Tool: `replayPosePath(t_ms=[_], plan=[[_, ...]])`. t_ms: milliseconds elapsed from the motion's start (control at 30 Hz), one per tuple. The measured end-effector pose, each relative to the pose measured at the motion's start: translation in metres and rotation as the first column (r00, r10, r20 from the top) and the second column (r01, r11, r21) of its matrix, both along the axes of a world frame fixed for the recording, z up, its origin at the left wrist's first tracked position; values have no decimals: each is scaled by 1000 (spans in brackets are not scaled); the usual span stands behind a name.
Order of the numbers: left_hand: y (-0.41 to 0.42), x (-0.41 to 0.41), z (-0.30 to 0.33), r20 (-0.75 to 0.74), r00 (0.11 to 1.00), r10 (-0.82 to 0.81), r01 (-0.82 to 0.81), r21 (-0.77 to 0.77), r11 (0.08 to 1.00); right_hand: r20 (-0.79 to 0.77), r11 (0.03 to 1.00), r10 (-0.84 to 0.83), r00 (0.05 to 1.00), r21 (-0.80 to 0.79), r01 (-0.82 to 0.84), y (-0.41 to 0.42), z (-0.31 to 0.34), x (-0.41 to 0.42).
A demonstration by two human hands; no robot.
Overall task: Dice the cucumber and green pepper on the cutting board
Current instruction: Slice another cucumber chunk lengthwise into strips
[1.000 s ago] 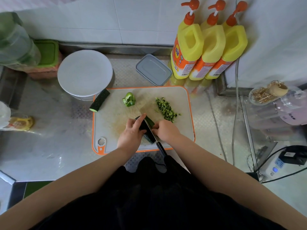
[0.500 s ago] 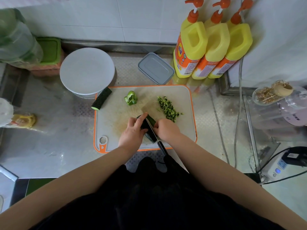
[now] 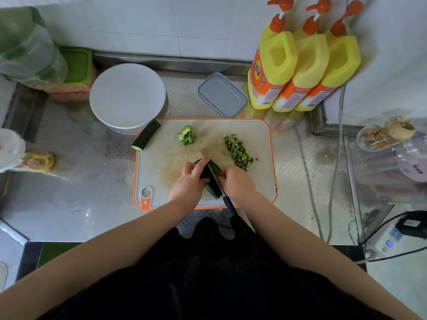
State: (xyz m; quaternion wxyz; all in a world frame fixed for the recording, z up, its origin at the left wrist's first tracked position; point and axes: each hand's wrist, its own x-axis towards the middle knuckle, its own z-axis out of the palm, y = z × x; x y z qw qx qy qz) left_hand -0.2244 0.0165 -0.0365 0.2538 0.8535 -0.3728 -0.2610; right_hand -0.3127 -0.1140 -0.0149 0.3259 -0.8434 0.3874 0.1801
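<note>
Here, the cucumber piece [image 3: 209, 179] lies lengthwise toward the person on the cutting board [image 3: 258, 135]; left hand [image 3: 188, 182] fingers clasp it, right hand [image 3: 238, 182] grips the knife [image 3: 216, 181] along its axis. Green pepper [image 3: 186, 135] waits beyond.

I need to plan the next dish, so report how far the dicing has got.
Done: a pile of small diced cucumber cubes lies on the white, orange-rimmed cutting board. In hand: the left hand steadies a dark green cucumber piece while the right hand slices it with a black-handled knife. Left: another cucumber chunk at the board's corner and the uncut green pepper piece.
</note>
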Motion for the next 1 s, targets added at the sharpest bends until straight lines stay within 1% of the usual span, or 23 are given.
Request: replayPosePath(t_ms=[133,267,400,500,567,633,700,767,833,900,933,967,1000], plan=[[2,0,-1,-23,1000,13,-14,-20,1000,-23,995,-95,995,1,95,-4,1,-3],[2,0,-2,-19,1000,7,-7,-33,999,-56,986,-162,985,39,164,-9,-2,-11],[2,0,-2,-19,1000,6,-7,-37,999,-59,983,-179,982,32,182,-7,-3,-13],[2,0,-3,-24,1000,15,-16,-38,999,-17,984,-179,984,-16,179,-5,2,-13],[2,-1,-3,-23,1000,19,-19,-33,999,4,987,-144,990,-75,144,-4,10,-17],[2,-2,-2,-24,999,22,-22,-33,999,-48,994,-72,996,-85,68,0,19,-25],[2,-3,-1,-43,998,40,-41,-29,999,-143,999,45,989,-18,-48,9,25,-36],[2,-4,0,-47,996,76,-76,-6,997,-218,984,179,959,48,-173,21,24,-45],[1,-8,3,-97,980,175,-174,22,985,-244,970,241,939,63,-233,33,18,-48],[-2,-9,3,-199,923,329,-312,113,944,-242,981,192,951,16,-194,40,15,-44],[-4,-8,2,-250,891,378,-342,177,923,-240,988,145,960,-8,-151,42,16,-42],[-5,-7,0,-295,870,396,-339,224,914,-234,994,102,967,-20,-110,42,17,-41],[-6,-5,-3,-346,852,392,-325,236,916,-221,997,70,973,-27,-78,43,18,-40]])
